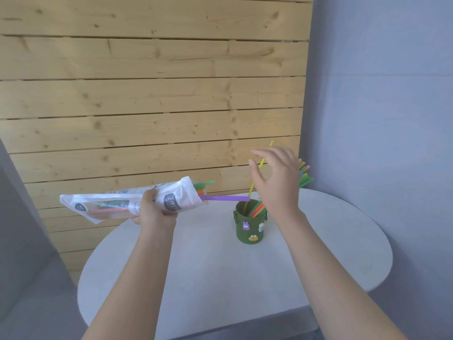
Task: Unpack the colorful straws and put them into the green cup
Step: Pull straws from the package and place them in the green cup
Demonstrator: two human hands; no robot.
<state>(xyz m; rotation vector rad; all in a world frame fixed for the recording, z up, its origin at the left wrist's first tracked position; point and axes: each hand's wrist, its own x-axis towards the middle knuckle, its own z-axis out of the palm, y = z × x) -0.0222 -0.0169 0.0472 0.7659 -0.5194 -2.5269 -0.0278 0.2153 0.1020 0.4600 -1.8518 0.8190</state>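
My left hand (153, 209) grips a white plastic straw bag (127, 201) held roughly level above the table's left side. A purple straw (224, 198) and a green straw (204, 184) stick out of its open right end. The green cup (248, 228), decorated with small stickers, stands upright on the table and holds several straws. A yellow straw (256, 177) leans up out of the cup. My right hand (277, 180) hovers above the cup with fingers spread, holding nothing. More straw ends (304, 174) show behind that hand.
The round grey table (220, 278) bears only the cup. A wooden plank wall (152, 94) rises behind it, and a grey wall (380, 119) stands to the right.
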